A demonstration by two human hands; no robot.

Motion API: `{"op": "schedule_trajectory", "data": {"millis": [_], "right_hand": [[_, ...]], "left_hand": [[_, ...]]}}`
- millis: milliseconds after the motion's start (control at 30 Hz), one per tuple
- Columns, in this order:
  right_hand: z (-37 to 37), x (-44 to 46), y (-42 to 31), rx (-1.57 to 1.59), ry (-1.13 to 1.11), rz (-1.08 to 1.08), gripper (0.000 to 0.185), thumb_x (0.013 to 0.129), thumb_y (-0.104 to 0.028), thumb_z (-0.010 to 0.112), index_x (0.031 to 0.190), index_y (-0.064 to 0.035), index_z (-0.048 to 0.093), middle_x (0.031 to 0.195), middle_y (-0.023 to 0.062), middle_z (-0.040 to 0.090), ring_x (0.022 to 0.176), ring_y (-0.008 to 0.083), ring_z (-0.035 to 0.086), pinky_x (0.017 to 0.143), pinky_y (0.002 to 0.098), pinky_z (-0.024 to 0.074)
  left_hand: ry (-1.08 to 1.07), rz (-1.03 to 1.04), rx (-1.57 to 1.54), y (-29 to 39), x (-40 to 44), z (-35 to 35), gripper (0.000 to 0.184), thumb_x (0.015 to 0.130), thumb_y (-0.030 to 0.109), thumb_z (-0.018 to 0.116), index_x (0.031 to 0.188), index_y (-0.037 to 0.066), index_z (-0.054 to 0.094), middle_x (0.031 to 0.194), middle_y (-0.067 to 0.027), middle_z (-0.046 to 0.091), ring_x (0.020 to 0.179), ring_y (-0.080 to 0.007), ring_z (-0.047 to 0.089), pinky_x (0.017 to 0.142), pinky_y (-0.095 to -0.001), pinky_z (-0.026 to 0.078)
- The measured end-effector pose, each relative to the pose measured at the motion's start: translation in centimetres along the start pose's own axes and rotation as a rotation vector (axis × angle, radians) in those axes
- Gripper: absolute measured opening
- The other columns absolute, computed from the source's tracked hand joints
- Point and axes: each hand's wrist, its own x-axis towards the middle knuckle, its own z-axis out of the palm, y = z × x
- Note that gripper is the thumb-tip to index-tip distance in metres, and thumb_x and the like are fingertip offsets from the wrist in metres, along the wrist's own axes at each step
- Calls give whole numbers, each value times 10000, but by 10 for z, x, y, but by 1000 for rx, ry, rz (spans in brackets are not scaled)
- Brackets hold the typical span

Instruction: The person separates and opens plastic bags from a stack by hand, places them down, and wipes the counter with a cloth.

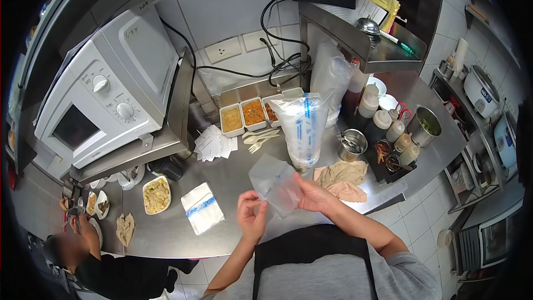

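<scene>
A clear plastic bag (276, 180) with faint blue print is stretched between my two hands above the steel counter. My right hand (313, 194) grips its right side, thumb on top. At the lower left edge of the bag, the fingers of my left hand (251, 211) are pinched together on the film. Just beyond stands a tall plastic pack (302, 128) with blue lettering, filled with white items. To the left lies a flat white packet (202, 209) with a blue band. Crumpled cloths (341, 179) lie right of my right hand.
A white microwave (105, 89) sits on a raised shelf at left. Food trays (254, 114), plastic cutlery (260, 139) and paper slips (214, 144) lie at the back. Sauce bottles (382, 122) and a metal pot (427, 125) stand right. A co-worker (105, 266) works at far left.
</scene>
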Motion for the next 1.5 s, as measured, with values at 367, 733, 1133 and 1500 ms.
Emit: {"op": "schedule_trajectory", "data": {"millis": [367,733,1133,1500], "right_hand": [[26,-19,-35,-1198,-270,-630,150,791,-157,673,824,-13,651,795,-9,613,688,95,544,637,225,432],[24,-44,-61,-1017,110,-662,194,790,-189,683,722,-12,644,653,-14,538,590,40,472,525,203,365],[6,-10,-33,-365,142,-511,225,901,-256,528,803,-58,569,668,-35,509,581,53,445,591,230,421],[47,-40,-171,-671,-24,-817,93,838,-97,599,824,-66,512,665,-25,542,531,62,529,477,230,463]], "left_hand": [[-533,-401,-314,-21,46,-6,984,732,427,685,1410,28,93,1406,-156,275,1294,-227,251,1042,-381,208],[-377,-585,-716,-23,86,25,126,815,140,647,890,40,631,897,-34,626,843,-128,573,791,-269,428],[-647,-738,-376,-2,47,62,404,941,383,388,848,53,602,776,-24,594,691,-117,564,624,-271,469],[-310,-339,-109,59,209,70,157,853,210,606,805,61,596,773,35,568,686,-39,499,599,-199,428]]}}
